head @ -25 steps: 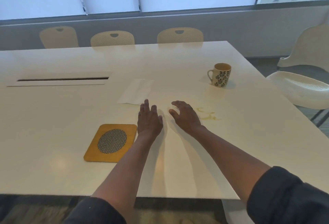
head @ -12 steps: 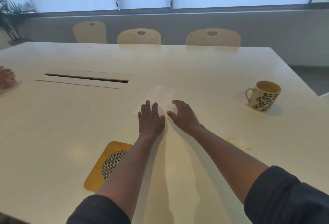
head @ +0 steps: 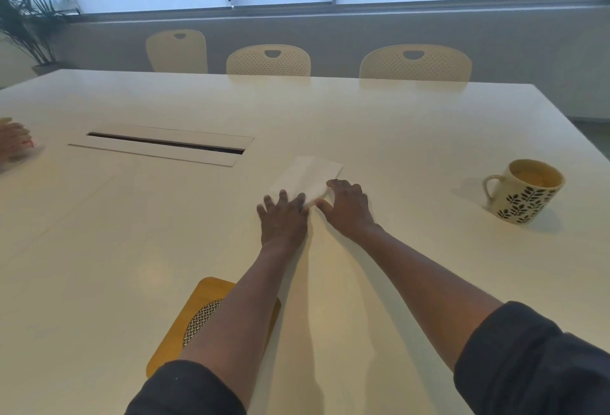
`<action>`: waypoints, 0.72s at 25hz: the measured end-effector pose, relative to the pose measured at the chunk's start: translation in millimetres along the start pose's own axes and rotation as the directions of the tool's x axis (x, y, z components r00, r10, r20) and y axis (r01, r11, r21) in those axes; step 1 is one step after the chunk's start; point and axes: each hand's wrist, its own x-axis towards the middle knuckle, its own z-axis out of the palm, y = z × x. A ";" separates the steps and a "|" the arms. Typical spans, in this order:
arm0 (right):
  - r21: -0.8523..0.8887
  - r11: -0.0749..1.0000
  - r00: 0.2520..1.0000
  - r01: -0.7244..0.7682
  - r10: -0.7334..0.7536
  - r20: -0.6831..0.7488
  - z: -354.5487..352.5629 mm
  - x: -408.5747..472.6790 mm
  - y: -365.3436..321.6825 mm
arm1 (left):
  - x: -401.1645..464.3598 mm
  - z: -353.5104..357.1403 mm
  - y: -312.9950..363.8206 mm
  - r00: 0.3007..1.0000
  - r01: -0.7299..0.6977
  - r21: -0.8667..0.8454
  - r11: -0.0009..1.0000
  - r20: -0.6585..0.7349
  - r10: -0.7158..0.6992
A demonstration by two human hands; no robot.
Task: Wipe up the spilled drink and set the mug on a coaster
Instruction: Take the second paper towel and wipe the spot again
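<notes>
My cream mug (head: 525,190) has black leaf prints; white napkin (head: 307,177); mustard-yellow coaster (head: 185,332) with black-and-white weave centre; cream table (head: 132,249); my sleeves dark.
</notes>
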 end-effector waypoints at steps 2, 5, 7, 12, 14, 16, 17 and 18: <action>0.016 1.000 1.000 -0.005 0.005 0.000 0.2 -0.4 0.0 | -0.3 -1.7 2.2 0.999 -0.027 0.010 1.000 -0.037 0.027; 0.089 0.996 1.000 -0.026 0.026 -0.004 -3.8 -3.8 -0.4 | -7.8 -1.9 3.5 0.994 -0.030 -0.100 0.995 -0.107 0.019; 0.178 0.983 0.999 -0.035 0.037 -0.010 -11.4 -7.2 -1.5 | -16.4 -4.2 5.6 0.982 -0.062 -0.175 0.983 -0.187 0.029; 0.308 0.951 0.991 -0.029 0.066 -0.113 -41.5 -25.6 -3.4 | -38.0 -15.0 15.6 0.947 -0.180 -0.254 0.950 -0.305 0.097; 0.368 0.929 0.984 -0.042 0.101 -0.144 -57.0 -36.7 -1.3 | -48.5 -17.0 20.2 0.940 -0.234 -0.252 0.939 -0.304 0.152; 0.417 0.907 0.972 -0.063 0.150 -0.181 -75.3 -52.6 2.9 | -63.7 -17.5 26.3 0.925 -0.304 -0.256 0.918 -0.310 0.220; 0.425 0.902 0.964 -0.072 0.173 -0.202 -84.7 -61.3 6.1 | -71.5 -17.2 30.5 0.915 -0.342 -0.271 0.900 -0.317 0.252; 0.420 0.904 0.956 -0.080 0.188 -0.224 -93.8 -71.7 9.9 | -80.2 -16.8 35.2 0.904 -0.376 -0.293 0.879 -0.322 0.280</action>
